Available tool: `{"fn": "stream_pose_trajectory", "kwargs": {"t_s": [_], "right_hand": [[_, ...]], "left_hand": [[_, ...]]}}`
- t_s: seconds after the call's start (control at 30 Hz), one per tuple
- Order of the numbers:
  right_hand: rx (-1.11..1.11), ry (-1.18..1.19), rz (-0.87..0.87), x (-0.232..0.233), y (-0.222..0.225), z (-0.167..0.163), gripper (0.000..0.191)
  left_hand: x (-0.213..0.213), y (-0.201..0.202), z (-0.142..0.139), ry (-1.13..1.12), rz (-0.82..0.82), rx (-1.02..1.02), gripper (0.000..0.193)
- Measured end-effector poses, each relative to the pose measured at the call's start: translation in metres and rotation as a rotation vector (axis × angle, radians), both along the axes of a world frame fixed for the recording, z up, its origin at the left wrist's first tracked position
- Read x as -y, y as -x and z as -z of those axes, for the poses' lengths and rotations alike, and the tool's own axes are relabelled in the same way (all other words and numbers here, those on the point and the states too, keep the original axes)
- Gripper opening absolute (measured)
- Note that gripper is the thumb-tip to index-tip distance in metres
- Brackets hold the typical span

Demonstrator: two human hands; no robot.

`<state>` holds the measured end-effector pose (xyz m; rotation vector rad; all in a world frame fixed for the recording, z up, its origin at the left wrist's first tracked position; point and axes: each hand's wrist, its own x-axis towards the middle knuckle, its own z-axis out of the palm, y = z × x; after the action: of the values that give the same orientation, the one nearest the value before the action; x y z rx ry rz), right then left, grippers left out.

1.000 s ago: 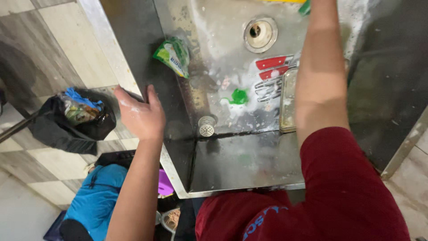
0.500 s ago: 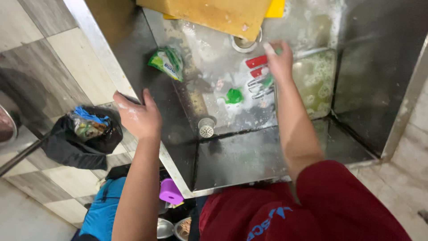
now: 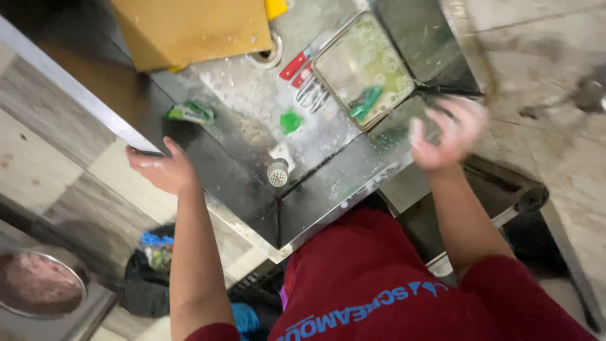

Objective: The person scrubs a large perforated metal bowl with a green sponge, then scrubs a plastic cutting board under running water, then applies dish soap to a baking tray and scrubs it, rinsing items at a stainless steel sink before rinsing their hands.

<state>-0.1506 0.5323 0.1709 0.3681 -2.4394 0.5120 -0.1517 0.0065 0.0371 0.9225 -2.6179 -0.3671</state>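
The left hand (image 3: 161, 167) rests with its grip curled over the left rim of the wet stainless-steel sink (image 3: 240, 183), holding nothing else. The right hand (image 3: 445, 134), blurred, hangs above the sink's near right corner, fingers spread and empty. Just beside it lies a soapy rectangular metal tray (image 3: 363, 66), with a green scrubbing sponge (image 3: 365, 103) on it.

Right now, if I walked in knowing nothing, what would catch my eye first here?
Probably the wet steel sink seen from above, with a big yellow cutting board leaning at its far end. In the basin lie red-handled utensils beside a soapy rectangular tray holding a green scrubber. The left hand grips the sink's edge, while the right hand hangs blurred, empty, above the near right corner.
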Motion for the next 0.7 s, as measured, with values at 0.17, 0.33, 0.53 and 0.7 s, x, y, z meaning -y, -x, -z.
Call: {"fn": "stream_pose_trajectory", "kwargs": {"t_s": [0.17, 0.33, 0.53, 0.7], "right_hand": [[-0.146, -0.105, 0.393, -0.041, -0.014, -0.081, 0.024], [0.030, 0.461, 0.254, -0.103, -0.028, -0.048, 0.031], [-0.359, 0.616, 0.201, -0.165, -0.026, -0.014, 0.024], [-0.145, 1.453, 0.035, -0.155, -0.020, 0.020, 0.066]], "left_hand": [[-0.039, 0.002, -0.029, 0.179, 0.411, -0.174, 0.065], [-0.198, 0.004, -0.037, -0.347, 1.038, -0.040, 0.041], [-0.412, 0.039, -0.064, -1.022, 1.004, 0.386, 0.044], [-0.520, 0.064, -0.084, -1.670, 0.831, 0.597, 0.053]]}}
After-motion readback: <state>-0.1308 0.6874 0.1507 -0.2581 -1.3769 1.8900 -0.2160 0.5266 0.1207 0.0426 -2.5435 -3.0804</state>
